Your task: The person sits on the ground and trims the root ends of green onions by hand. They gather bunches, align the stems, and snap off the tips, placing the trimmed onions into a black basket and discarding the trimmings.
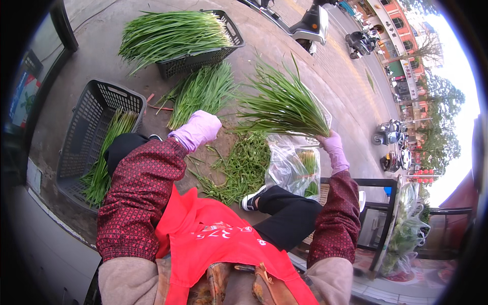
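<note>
My right hand point(332, 148), in a pink glove, grips a bunch of Chinese chives point(291, 105) by the stem ends. The leaves fan out up and to the left. My left hand point(200, 129), gloved alike, is curled into a fist; its palm side is hidden, and nothing sticks out of it. Just beyond that fist lies a loose heap of chives point(206, 89) on the ground. Between my hands is a pile of green trimmings point(246, 167). A clear plastic bag point(280, 162) with chives inside stands beside my shoe point(251, 200), below the held bunch.
A dark plastic crate point(187, 63) heaped with chives point(175, 36) stands ahead. Left of me another crate point(82, 141) holds a smaller bundle point(114, 152). Right of me are a black-framed stand point(385, 225) and bagged greens point(404, 232). Parked scooters point(310, 26) line the street.
</note>
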A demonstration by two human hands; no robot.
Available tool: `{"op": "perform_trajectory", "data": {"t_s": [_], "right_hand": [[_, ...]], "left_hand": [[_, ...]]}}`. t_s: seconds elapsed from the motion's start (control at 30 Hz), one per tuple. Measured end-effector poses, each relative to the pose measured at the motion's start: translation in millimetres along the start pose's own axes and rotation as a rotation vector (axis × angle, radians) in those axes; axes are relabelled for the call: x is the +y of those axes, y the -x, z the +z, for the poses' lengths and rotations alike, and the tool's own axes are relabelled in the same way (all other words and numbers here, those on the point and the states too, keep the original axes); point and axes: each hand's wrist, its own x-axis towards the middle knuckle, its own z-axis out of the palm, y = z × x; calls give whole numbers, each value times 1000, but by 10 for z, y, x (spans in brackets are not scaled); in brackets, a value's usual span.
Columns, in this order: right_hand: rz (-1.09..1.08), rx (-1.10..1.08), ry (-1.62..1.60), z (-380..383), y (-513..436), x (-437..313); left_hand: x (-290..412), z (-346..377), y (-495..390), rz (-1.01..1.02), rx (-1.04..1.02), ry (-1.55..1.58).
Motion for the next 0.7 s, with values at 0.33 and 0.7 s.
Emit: {"op": "perform_trajectory", "data": {"t_s": [0.33, 0.7], "right_hand": [[97, -41, -83, -338, 250, 19], [3, -75, -63, -510, 423, -39]], "left_hand": [[-28, -62, -26, -57, -48, -27], [-93, 69, -227, -159, 275, 175]]}}
